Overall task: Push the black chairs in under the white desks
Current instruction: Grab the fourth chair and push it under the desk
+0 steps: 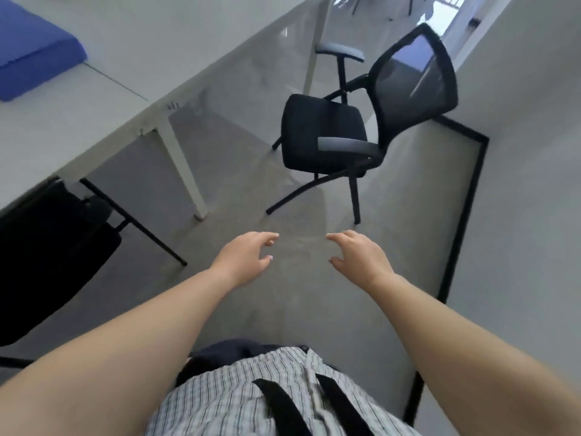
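A black chair [323, 133] with a mesh back and grey armrests stands on the grey floor ahead, pulled out from the white desk [103, 99] and turned toward it. A second black chair [50, 256] at the left edge sits partly under the same desk. My left hand [243, 258] and my right hand [358, 256] are stretched out side by side over the floor, fingers apart and holding nothing. Both are well short of the chair ahead.
A blue pad [34, 45] lies on the desk at top left. White desk legs [185, 171] stand between the two chairs. A white wall with black skirting [462, 215] bounds the aisle on the right. More chair legs show far off at the top.
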`<state>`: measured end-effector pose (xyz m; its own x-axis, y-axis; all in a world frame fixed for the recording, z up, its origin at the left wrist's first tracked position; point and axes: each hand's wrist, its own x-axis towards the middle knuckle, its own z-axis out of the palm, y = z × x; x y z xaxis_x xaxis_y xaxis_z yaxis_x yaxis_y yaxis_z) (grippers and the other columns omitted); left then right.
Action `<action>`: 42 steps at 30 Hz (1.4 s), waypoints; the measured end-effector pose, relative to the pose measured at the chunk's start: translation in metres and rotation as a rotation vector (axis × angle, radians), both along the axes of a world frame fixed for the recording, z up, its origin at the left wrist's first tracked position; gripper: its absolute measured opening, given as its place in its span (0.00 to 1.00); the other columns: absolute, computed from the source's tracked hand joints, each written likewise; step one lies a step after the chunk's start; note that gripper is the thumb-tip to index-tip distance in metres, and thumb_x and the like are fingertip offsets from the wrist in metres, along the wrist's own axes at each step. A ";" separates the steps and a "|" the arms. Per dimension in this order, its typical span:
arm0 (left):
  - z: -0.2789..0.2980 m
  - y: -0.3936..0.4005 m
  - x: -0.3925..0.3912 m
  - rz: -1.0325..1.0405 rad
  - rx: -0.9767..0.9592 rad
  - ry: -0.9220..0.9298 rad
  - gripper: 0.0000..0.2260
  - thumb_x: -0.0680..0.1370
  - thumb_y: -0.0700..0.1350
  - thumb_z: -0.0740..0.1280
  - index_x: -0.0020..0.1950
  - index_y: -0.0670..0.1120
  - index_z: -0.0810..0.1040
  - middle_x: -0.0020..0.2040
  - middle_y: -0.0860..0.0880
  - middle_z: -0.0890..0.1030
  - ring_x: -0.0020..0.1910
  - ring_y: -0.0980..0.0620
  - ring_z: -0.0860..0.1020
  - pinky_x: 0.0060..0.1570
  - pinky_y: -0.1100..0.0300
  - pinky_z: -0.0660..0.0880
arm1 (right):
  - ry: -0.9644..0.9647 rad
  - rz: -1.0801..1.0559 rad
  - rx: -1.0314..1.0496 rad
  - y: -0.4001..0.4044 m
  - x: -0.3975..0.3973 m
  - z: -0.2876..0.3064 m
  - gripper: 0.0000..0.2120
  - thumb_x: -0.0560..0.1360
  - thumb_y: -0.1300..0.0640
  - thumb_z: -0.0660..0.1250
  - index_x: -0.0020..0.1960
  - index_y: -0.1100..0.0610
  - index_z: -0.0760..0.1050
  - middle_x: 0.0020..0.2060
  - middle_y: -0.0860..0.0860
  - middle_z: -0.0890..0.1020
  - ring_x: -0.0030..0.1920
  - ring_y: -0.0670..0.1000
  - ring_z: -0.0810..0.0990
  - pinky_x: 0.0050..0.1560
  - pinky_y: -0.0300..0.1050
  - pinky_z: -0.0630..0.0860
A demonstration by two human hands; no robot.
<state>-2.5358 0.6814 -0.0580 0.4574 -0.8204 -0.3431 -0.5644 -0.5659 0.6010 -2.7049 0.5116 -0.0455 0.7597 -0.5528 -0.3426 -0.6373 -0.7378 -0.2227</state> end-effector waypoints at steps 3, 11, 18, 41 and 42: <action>-0.001 -0.059 -0.041 -0.035 -0.030 0.063 0.20 0.77 0.43 0.65 0.68 0.53 0.71 0.60 0.54 0.80 0.62 0.54 0.76 0.64 0.54 0.71 | 0.000 -0.101 -0.003 -0.043 -0.057 0.002 0.23 0.75 0.52 0.65 0.70 0.48 0.67 0.66 0.49 0.74 0.66 0.53 0.72 0.62 0.48 0.72; 0.003 -0.201 -0.124 -0.158 -0.039 0.171 0.16 0.77 0.42 0.65 0.64 0.51 0.75 0.55 0.53 0.82 0.54 0.54 0.79 0.57 0.59 0.74 | -0.050 -0.435 0.026 -0.135 -0.178 0.002 0.20 0.75 0.53 0.65 0.67 0.49 0.71 0.61 0.48 0.78 0.61 0.51 0.77 0.56 0.47 0.75; -0.008 -0.320 -0.156 -0.246 -0.005 0.195 0.16 0.76 0.40 0.64 0.63 0.49 0.77 0.54 0.52 0.82 0.51 0.53 0.80 0.52 0.62 0.72 | -0.066 -0.568 0.092 -0.228 -0.224 -0.009 0.18 0.75 0.52 0.65 0.65 0.49 0.73 0.58 0.49 0.80 0.59 0.50 0.78 0.58 0.49 0.76; -0.001 -0.763 -0.168 -0.150 0.022 0.226 0.17 0.76 0.40 0.63 0.64 0.49 0.77 0.55 0.53 0.82 0.52 0.54 0.80 0.53 0.62 0.74 | -0.041 -0.483 0.128 -0.707 -0.221 -0.009 0.18 0.74 0.51 0.66 0.64 0.48 0.73 0.59 0.47 0.79 0.61 0.49 0.76 0.57 0.48 0.76; -0.002 -0.783 -0.167 -0.110 0.002 0.218 0.16 0.76 0.40 0.64 0.64 0.49 0.77 0.55 0.53 0.82 0.53 0.53 0.80 0.54 0.62 0.74 | -0.059 -0.446 0.125 -0.735 -0.217 -0.012 0.18 0.74 0.51 0.66 0.64 0.48 0.73 0.59 0.47 0.80 0.61 0.49 0.77 0.58 0.48 0.76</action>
<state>-2.7028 -0.1013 -0.0600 0.2800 -0.8604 -0.4257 -0.4798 -0.5095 0.7143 -2.9219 -0.2231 -0.0571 0.4769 -0.7874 -0.3905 -0.8699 -0.3595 -0.3376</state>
